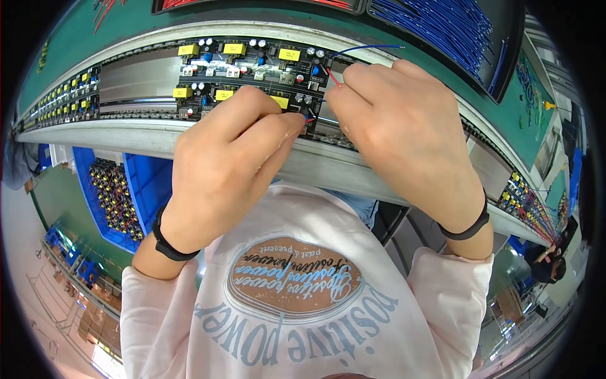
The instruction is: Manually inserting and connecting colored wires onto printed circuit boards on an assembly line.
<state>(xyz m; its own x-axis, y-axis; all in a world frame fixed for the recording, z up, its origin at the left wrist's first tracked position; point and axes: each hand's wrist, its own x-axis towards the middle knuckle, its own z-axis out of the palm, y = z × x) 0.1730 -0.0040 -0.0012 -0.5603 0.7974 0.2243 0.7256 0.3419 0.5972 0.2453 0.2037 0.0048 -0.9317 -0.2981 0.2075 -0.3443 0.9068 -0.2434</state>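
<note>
Head cam: looks like wire fitting, so I'd pinch each lead close to its end and keep the board panel point(271, 64) steady. It's on the near side of the black wire tray point(512, 57), to its left. Left hand point(224, 158): fingers pinched narrow at the panel's tray-side end, can't tell on what. Right hand point(410, 126): fingertips hidden, can't tell. Panel's black, two rows, yellow blocks, blue wire point(369, 47) and red wire point(332, 76) poking out tray-side.
</note>
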